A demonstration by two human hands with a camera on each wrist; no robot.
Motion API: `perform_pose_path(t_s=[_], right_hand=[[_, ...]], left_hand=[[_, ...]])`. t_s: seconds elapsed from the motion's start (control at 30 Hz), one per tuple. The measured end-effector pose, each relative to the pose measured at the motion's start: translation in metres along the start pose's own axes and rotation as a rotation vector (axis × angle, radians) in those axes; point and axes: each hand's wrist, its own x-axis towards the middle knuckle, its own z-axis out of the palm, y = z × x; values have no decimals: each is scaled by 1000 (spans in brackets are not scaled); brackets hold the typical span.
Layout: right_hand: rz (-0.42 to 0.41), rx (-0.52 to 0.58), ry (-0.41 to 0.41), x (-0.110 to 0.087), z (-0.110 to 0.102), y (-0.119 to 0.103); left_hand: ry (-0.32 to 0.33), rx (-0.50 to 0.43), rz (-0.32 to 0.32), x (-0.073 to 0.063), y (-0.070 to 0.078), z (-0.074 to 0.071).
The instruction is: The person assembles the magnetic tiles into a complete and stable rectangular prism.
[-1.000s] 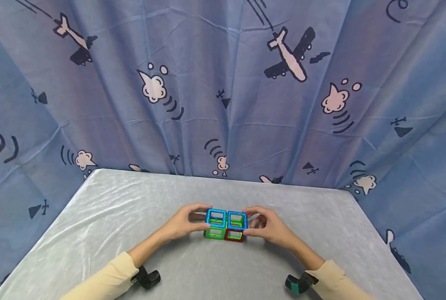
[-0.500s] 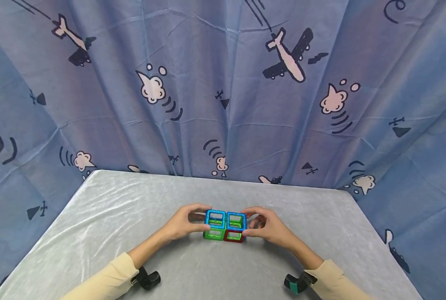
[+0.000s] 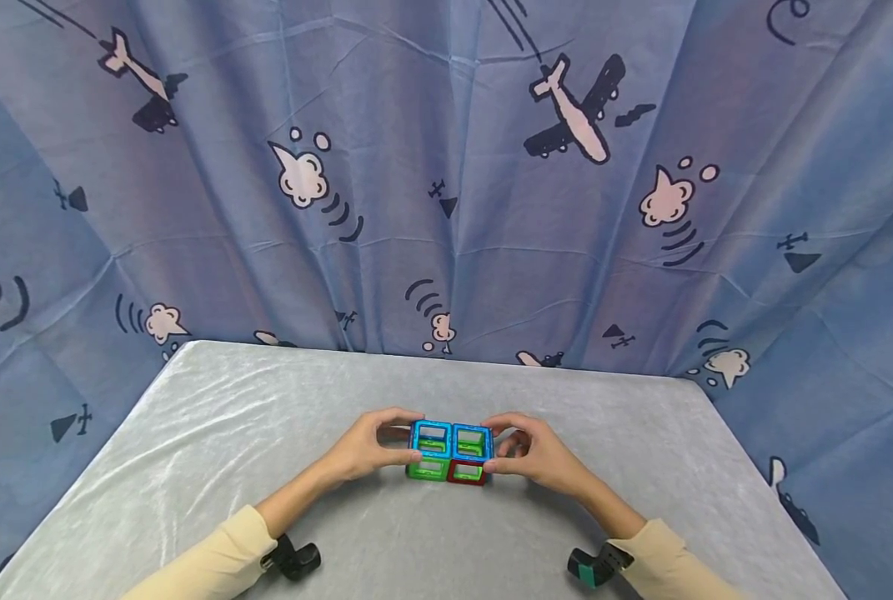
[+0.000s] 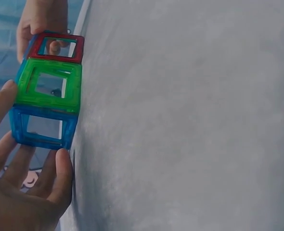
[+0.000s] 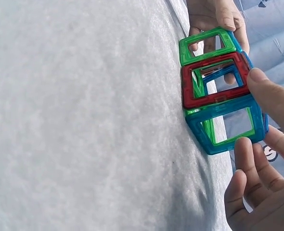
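Two joined open-frame cubes of see-through magnetic tiles (image 3: 452,442) sit side by side at the middle of the table. Blue tiles form their tops; the front shows a green tile (image 4: 48,102) on the left and a red tile (image 5: 214,100) on the right. My left hand (image 3: 367,442) grips the left end, thumb at the front top edge, other fingers along the blue end tile (image 4: 45,141). From the other end my right hand (image 3: 536,450) holds the block likewise, thumb by the red tile, fingertips against a blue end tile (image 5: 202,137).
A pale grey cloth (image 3: 266,400) covers the table. Behind it hangs a blue curtain (image 3: 386,167) with printed aeroplanes. Black wrist devices (image 3: 296,560) hang under both cream sleeves (image 3: 213,558).
The view shifts very slightly. Both hands stay on the magnetic tile cubes with hardly any movement.
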Motion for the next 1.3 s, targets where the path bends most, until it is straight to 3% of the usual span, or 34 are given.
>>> perform_pose_path(t_s=[0.6, 0.87, 1.3], right_hand=[[-9, 19, -14, 1, -2, 0], [-52, 98, -32, -1, -3, 10], [-56, -4, 31, -2, -1, 7]], left_hand=[[-13, 7, -6, 0, 1, -3], [-50, -21, 3, -2, -1, -5], [-43, -36, -10, -3, 0, -2]])
